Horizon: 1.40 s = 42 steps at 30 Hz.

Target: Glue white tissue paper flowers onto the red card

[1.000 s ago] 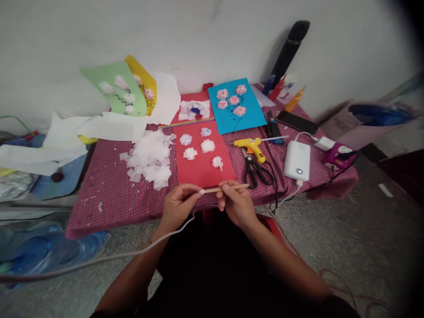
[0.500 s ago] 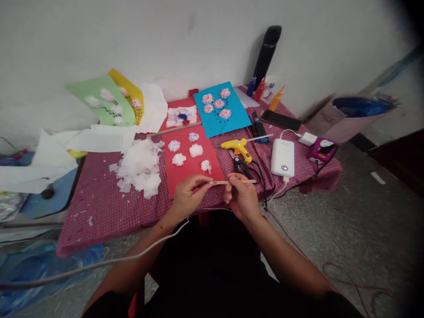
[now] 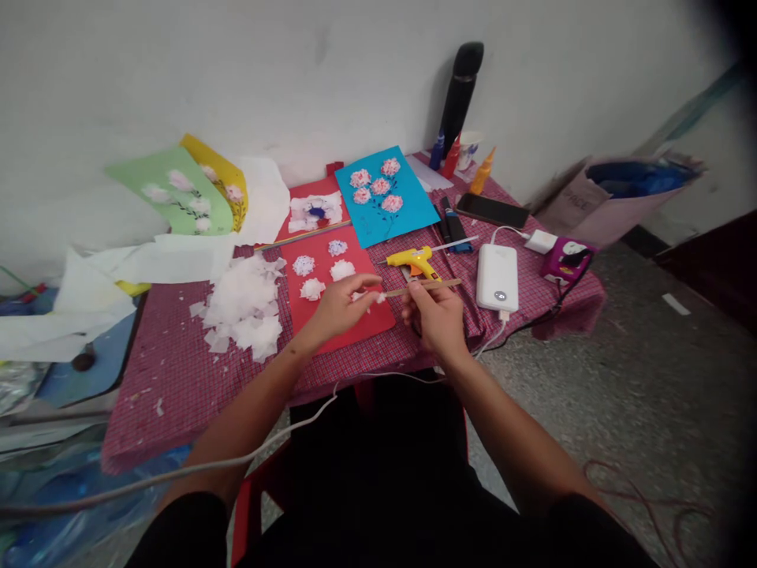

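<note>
My right hand is closed on a flat wooden stick, held level over the red card. A small white scrap of tissue is at the stick's left tip. My left hand is beside that tip, its thumb and forefinger stretched out and apart, above the card's lower part. On the card are several crumpled tissue flowers: white ones and blue-speckled ones. The flower nearest the stick is partly hidden by my left fingers. A yellow glue gun lies just beyond my right hand.
Left of the card is a heap of white tissue squares. Behind stand a blue card with pink flowers and paint bottles. To the right are a phone, a white power bank and cables. Paint-stained tissue lies behind.
Both hands have moved forward over the red card with the stick. My left fingers have parted from the stick's tip, and a white scrap now shows there.
</note>
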Each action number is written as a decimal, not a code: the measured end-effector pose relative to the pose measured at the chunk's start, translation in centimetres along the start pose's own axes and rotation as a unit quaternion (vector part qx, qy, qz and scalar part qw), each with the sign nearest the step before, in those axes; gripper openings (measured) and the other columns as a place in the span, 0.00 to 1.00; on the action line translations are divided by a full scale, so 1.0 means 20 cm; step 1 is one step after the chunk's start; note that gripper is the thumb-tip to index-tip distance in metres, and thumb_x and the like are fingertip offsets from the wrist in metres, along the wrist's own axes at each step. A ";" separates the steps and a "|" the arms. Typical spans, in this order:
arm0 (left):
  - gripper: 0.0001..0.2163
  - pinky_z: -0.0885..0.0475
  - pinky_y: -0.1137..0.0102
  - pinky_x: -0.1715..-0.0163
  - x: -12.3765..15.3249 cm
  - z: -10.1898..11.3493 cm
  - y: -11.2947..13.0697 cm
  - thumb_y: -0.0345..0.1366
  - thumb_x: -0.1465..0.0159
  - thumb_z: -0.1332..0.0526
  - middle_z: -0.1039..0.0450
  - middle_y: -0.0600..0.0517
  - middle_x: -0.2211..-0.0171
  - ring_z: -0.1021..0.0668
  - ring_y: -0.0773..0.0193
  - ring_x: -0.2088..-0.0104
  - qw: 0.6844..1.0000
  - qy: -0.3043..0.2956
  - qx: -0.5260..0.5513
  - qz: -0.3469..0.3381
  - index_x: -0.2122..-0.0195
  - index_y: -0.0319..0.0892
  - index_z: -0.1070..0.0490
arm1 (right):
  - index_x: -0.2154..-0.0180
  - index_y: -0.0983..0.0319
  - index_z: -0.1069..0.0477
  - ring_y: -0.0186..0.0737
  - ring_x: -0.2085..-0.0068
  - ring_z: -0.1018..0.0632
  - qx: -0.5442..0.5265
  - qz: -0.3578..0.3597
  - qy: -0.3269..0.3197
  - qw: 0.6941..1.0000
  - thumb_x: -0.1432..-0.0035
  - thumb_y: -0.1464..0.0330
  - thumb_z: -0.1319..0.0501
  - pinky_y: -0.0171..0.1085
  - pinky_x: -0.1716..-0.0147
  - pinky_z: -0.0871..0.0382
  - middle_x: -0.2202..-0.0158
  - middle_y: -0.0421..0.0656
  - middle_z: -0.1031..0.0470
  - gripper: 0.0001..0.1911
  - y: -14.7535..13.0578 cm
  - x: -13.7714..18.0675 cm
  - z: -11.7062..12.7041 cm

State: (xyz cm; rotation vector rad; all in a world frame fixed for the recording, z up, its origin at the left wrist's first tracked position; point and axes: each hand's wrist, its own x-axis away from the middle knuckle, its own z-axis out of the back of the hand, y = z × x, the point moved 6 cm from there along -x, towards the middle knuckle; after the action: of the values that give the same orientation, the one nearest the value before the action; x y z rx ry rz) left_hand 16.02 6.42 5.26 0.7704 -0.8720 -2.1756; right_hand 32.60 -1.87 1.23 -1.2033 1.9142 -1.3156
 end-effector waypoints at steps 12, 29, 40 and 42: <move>0.18 0.32 0.48 0.37 0.06 -0.02 -0.13 0.28 0.38 0.44 0.31 0.41 0.37 0.28 0.48 0.37 0.968 -0.089 -0.207 -0.107 0.49 0.42 0.22 | 0.69 0.60 0.28 0.33 0.81 0.27 0.158 0.030 -0.035 0.986 0.38 0.57 0.36 0.33 0.82 0.33 0.77 0.38 0.25 0.14 0.04 -0.09 -0.05; 0.14 0.29 0.51 0.40 0.07 0.02 -0.17 0.28 0.36 0.44 0.29 0.39 0.39 0.26 0.48 0.39 0.968 -0.065 -0.221 -0.100 0.53 0.40 0.22 | 0.70 0.61 0.25 0.37 0.77 0.23 0.287 0.059 -0.070 0.953 0.36 0.61 0.39 0.35 0.74 0.32 0.77 0.40 0.23 0.12 0.08 -0.13 -0.12; 0.13 0.30 0.51 0.39 0.08 0.03 -0.19 0.28 0.35 0.43 0.28 0.39 0.40 0.26 0.48 0.39 0.971 -0.061 -0.211 -0.100 0.53 0.39 0.22 | 0.68 0.61 0.23 0.39 0.74 0.20 0.321 0.083 -0.072 0.941 0.35 0.63 0.40 0.37 0.69 0.29 0.71 0.44 0.18 0.12 0.07 -0.11 -0.13; 0.14 0.30 0.51 0.39 0.08 0.03 -0.19 0.28 0.35 0.43 0.28 0.38 0.40 0.26 0.49 0.39 0.972 -0.056 -0.208 -0.098 0.52 0.39 0.22 | 0.66 0.61 0.22 0.42 0.69 0.18 0.363 0.128 -0.075 0.920 0.35 0.64 0.40 0.38 0.65 0.27 0.68 0.46 0.17 0.11 0.05 -0.10 -0.15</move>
State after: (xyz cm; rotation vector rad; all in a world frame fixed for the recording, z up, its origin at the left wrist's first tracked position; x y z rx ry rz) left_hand 13.26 7.48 2.37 0.5456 -0.3775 -2.4813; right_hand 30.75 1.36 1.46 -0.6245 1.2272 -1.5306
